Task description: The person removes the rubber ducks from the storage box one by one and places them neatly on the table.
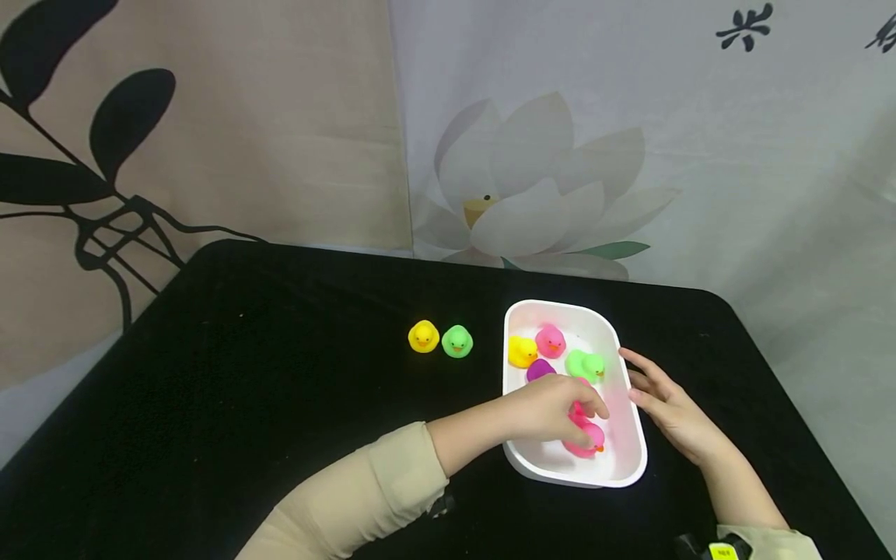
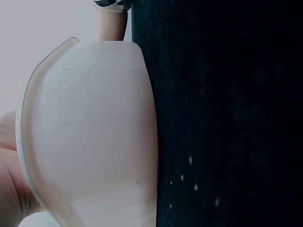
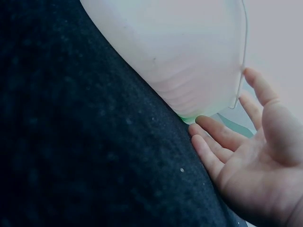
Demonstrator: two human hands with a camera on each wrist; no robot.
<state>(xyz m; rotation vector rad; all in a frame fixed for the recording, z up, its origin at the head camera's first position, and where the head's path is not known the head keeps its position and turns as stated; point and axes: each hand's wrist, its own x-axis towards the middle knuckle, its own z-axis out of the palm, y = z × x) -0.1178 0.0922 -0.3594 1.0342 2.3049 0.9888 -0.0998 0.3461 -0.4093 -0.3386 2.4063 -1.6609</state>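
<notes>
I find the white tray (image 1: 619, 459) on the black table covering (image 1: 315, 350), with rounded corners, a smooth raised rim and pale walls. Inside it, toward the far end, are a yellow duck (image 1: 521, 352), a glossy pink duck (image 1: 550, 341) and a light green duck (image 1: 585, 365); the yellow and green ones show orange beaks. Left of the tray, well apart from it, a second yellow duck (image 1: 423, 337) and a second green duck (image 1: 457, 341) sit upright, side by side, beaks toward me.

My left hand (image 1: 560, 408) is inside the tray over a nearer pink duck (image 1: 595, 437); I cannot tell whether it grasps anything. My right hand (image 1: 661, 408) is loose, fingers extended, touching the tray's outer right side.

My left hand partly covers a purple duck (image 1: 540, 369) and the nearer pink one. Another pink patch (image 1: 578, 412) shows by my fingers, its outline unclear. The left wrist view cuts that hand off behind the rim; the tray walls conceal the contents in both wrist views.
</notes>
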